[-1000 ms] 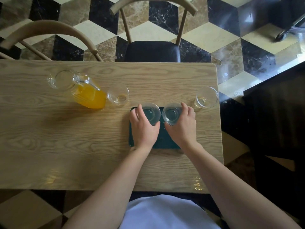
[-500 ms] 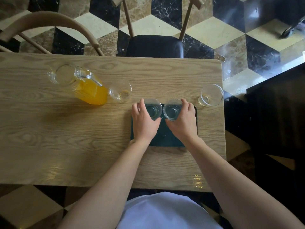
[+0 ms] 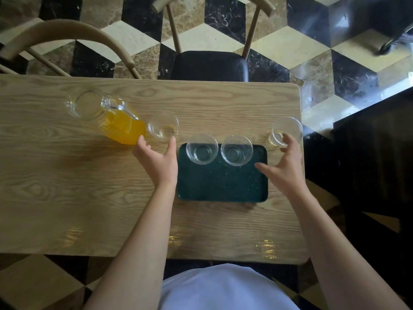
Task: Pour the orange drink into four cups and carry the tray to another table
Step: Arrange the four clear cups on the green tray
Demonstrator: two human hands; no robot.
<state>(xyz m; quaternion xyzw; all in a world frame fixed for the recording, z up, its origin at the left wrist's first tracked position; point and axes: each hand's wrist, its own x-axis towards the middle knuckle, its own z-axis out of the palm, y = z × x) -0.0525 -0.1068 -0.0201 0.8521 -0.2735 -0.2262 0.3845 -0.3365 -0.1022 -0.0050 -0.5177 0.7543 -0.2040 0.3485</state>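
Having released the tray cups point(image 3: 202, 149), each hand point(image 3: 157, 158) reaches outward.

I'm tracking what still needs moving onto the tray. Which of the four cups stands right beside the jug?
The cup left of the tray, in front of the left hand. It nearly touches the jug; the others stand farther right.

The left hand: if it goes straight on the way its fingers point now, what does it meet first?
Most likely the empty glass beside the pitcher. The left hand is open just short of it; height is unclear.
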